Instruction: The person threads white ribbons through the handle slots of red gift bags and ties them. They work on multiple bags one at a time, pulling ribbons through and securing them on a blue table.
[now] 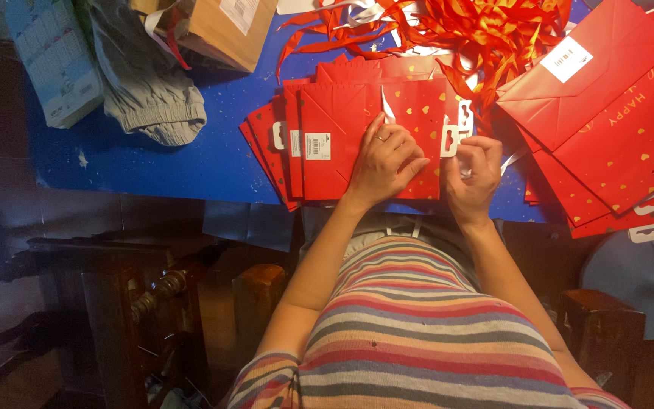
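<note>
Left hand (pixel 384 163) lay flat, fingers spread, pressing the top red paper bag (pixel 342 136) of a stack on the blue bench (pixel 153 151); right hand (pixel 474 170) pinched its white tag (pixel 449 141). Light, creasable paper, probably best held at edges.

A grey cloth (pixel 149 91) lies crumpled on the blue table (pixel 153 163), beside a cardboard box (pixel 225 30). Loose red ribbons (pixel 486 30) pile up at the far edge.

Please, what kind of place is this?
Probably a small home workshop for assembling gift bags: flat red gift bags stacked on a blue table, a heap of red ribbons, and a cardboard box.
</note>
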